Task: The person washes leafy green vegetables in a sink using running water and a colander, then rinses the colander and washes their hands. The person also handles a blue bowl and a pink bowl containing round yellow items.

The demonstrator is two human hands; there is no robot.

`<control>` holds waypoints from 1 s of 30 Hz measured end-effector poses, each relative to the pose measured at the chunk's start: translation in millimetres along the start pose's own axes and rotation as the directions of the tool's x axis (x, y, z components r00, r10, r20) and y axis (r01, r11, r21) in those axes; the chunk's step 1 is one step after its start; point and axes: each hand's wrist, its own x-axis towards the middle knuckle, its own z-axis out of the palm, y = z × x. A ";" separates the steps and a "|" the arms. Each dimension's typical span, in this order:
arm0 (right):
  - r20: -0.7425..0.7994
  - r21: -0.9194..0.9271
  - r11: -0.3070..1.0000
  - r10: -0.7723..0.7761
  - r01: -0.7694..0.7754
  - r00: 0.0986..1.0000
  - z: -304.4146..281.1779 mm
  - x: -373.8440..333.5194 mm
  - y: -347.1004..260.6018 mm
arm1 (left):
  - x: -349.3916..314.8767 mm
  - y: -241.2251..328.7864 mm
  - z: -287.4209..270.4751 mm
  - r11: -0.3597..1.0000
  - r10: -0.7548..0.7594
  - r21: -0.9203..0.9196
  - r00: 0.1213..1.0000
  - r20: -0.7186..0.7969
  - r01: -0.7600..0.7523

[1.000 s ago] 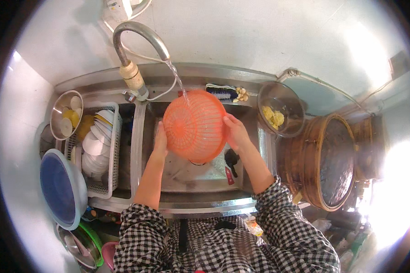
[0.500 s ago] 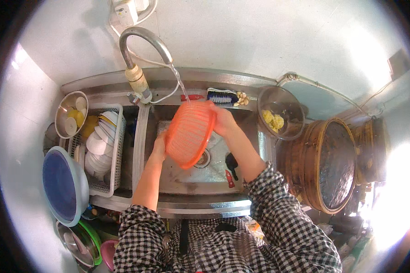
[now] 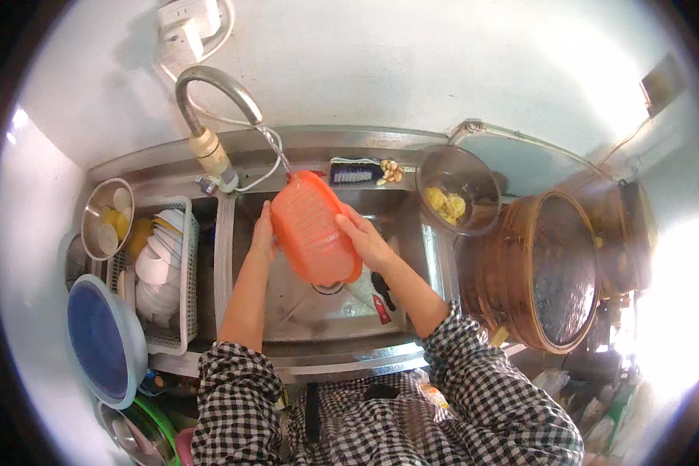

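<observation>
An orange slotted plastic colander [image 3: 312, 233] is tilted over the metal sink [image 3: 303, 314], held between my two hands. My left hand [image 3: 262, 233] is closed on its left edge. My right hand [image 3: 363, 239] grips the right rim, thumb on the near face and the other fingers mostly hidden. From the curved faucet [image 3: 224, 84] a stream of water [image 3: 275, 147] runs down onto the colander's far end. Below, a small red-handled tool [image 3: 381, 309] and a black object [image 3: 382, 290] lie on the sink floor, beside the partly covered drain.
A brush [image 3: 356, 172] and peeled garlic cloves [image 3: 391, 172] sit on the back ledge. To the right stand a dark bowl [image 3: 481, 217] with yellow pieces and a bamboo steamer [image 3: 547, 272]. At left are a dish basket [image 3: 188, 272], a metal bowl [image 3: 95, 233] and a blue basin [image 3: 136, 349].
The colander has turned in my hands, with its slotted face now more toward me. My right hand has slid nearer along the rim. The whole view has shifted slightly.
</observation>
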 end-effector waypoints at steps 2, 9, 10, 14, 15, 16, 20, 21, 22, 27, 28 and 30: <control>-0.061 -0.253 0.961 -0.134 0.115 0.989 -5.8 -7.5 5.9 | 9.6 3.8 12.0 0.989 0.126 0.060 0.986 0.107 -0.133; -0.235 -0.342 0.931 -0.215 0.126 0.948 -33.8 -14.2 9.6 | -2.9 -1.2 62.3 0.579 0.650 0.407 0.701 0.292 -0.707; -0.247 -0.303 0.948 -0.172 0.093 0.954 -34.5 -13.3 9.0 | -14.5 -2.6 70.3 0.447 0.713 0.474 0.622 0.322 -0.758; -0.293 -0.236 0.966 -0.174 0.106 0.940 -26.2 -7.4 12.8 | -65.3 -12.3 102.4 0.002 0.750 0.571 0.379 0.543 -0.821; -0.309 -0.227 0.969 -0.162 0.093 0.937 -22.7 -6.0 14.9 | -74.7 -13.5 107.6 -0.122 0.717 0.579 0.332 0.613 -0.806; -0.333 -0.146 0.986 -0.130 0.085 0.934 -19.9 -5.0 16.8 | -80.7 -12.2 108.3 -0.147 0.710 0.591 0.331 0.621 -0.793; -0.308 -0.299 0.948 -0.206 0.111 0.929 -12.9 -4.4 17.3 | -80.8 -1.8 98.6 -0.165 0.731 0.691 0.384 0.565 -0.704; -0.274 -0.320 0.945 -0.157 0.064 0.949 -13.7 -4.8 14.2 | -75.2 3.4 93.5 -0.118 0.753 0.713 0.405 0.518 -0.691; -0.223 -0.386 0.916 -0.207 0.108 0.953 -13.6 -6.7 11.3 | -67.5 9.5 89.2 -0.044 0.756 0.734 0.458 0.468 -0.677; -0.226 -0.291 0.934 -0.275 0.205 0.934 -30.5 -17.0 -7.6 | -31.1 41.1 62.1 0.636 0.574 0.498 0.793 0.204 -0.589; -0.305 -0.234 0.952 -0.265 0.198 0.915 -37.1 -16.9 -9.8 | -26.9 43.0 56.5 0.756 0.492 0.408 0.856 0.162 -0.512; -0.380 -0.086 0.968 -0.249 0.234 0.891 -53.0 -16.6 -9.8 | -23.6 37.2 44.6 0.899 0.338 0.256 0.934 0.116 -0.357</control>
